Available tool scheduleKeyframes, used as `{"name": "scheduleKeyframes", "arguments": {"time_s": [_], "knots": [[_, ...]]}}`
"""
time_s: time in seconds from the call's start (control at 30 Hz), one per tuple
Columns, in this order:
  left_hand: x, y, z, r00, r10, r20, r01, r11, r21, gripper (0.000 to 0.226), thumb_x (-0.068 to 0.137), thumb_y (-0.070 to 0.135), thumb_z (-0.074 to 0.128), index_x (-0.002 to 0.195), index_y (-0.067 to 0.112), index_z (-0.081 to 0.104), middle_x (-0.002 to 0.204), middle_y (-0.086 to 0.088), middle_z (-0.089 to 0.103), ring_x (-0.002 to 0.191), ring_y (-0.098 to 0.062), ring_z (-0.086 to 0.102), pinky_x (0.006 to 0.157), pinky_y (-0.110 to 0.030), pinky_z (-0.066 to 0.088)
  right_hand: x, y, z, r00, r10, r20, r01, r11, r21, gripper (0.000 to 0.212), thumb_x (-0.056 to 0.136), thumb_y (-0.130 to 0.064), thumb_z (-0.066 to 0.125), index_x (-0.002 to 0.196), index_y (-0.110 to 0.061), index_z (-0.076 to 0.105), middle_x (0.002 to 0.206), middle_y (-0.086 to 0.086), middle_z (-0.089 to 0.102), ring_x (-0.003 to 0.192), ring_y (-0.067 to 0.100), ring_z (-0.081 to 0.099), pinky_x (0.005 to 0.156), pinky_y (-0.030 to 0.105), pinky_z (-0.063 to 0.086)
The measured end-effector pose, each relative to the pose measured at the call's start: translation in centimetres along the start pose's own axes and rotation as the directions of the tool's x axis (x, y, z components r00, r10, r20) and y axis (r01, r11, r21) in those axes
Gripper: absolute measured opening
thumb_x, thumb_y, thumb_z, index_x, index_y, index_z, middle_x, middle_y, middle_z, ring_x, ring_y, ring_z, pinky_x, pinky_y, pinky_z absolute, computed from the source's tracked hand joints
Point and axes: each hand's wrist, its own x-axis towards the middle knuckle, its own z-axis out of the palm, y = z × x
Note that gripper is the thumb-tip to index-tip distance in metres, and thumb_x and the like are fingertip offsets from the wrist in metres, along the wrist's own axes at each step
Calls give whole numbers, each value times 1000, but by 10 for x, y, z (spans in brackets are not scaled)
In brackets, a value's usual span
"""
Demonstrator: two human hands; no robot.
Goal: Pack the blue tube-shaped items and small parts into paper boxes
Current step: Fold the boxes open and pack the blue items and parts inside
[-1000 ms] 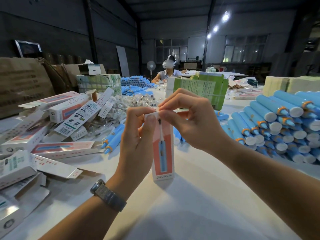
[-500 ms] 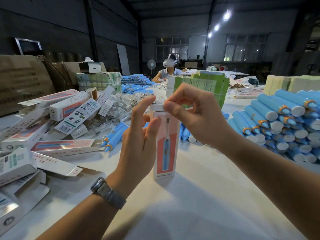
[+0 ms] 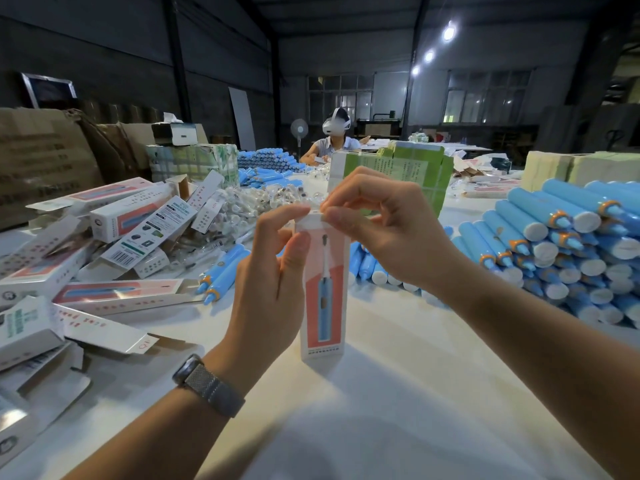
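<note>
Since a moment ago, both of my hands have come back together at the top of the box (image 3: pixel 323 289), after the left fingers had lifted off it. From the head view, the box stands upright on the bench (image 3: pixel 381 393), just ahead of me, its pink-and-white front with a printed blue tube facing me.

My left hand (image 3: pixel 273 282) is behind and beside the box's left edge, thumb and forefinger curled in and pinching the white top flap. My right hand (image 3: pixel 388 230) reaches in from the right, fingers bent, thumb and forefinger pinching the same flap at its right corner. Both hands are clamped on the box top; I cannot tell whether the flap is fully tucked in. A watch (image 3: pixel 207 386) with a mesh band sits on my left wrist.

To the right lies a big stack of blue tubes (image 3: pixel 561 244) with white ends and orange collars, well apart from the box. More tubes lie just behind the box, and two rest to its left near the loose boxes (image 3: pixel 114 223), some flat, some folded, heaped on the left of the bench. Behind those is a pile of small clear bagged parts (image 3: pixel 252 202). A green carton (image 3: pixel 412 171) stands behind my right hand. Across the bench sits another person (image 3: pixel 334 140) wearing a white headset.
</note>
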Motion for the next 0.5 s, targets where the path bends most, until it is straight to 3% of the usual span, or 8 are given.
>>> {"name": "scheduleKeyframes", "arguments": {"time_s": [0.17, 0.33, 0.5], "knots": [[4, -2, -4, 999, -38, 31, 38, 999, 6, 15, 103, 38, 36, 117, 41, 40, 93, 21, 62, 69, -32, 63, 53, -55, 51, -5, 6, 3, 999, -45, 27, 45, 999, 14, 21, 85, -1, 71, 105, -6, 68, 101, 6, 61, 94, 21, 62, 76, 41, 57], [7, -2, -7, 996, -52, 67, 55, 997, -51, 9, 101, 42, 39, 107, 44, 45, 91, 13, 61, 72, -39, 61, 54, -58, 51, -3, 7, 0, 996, -60, 63, 62, 998, -17, 16, 89, -4, 67, 104, -8, 69, 101, 5, 62, 95, 15, 62, 75, 21, 51], [7, -3, -6, 998, -40, 40, 41, 999, -31, 8, 102, 42, 40, 105, 39, 47, 92, 10, 60, 74, -39, 61, 52, -57, 52, -1, 8, 0, 994, -82, 74, 85, 996, -39, 14, 90, -3, 64, 102, -2, 71, 100, 10, 61, 93, 17, 60, 74, 21, 51]]}}
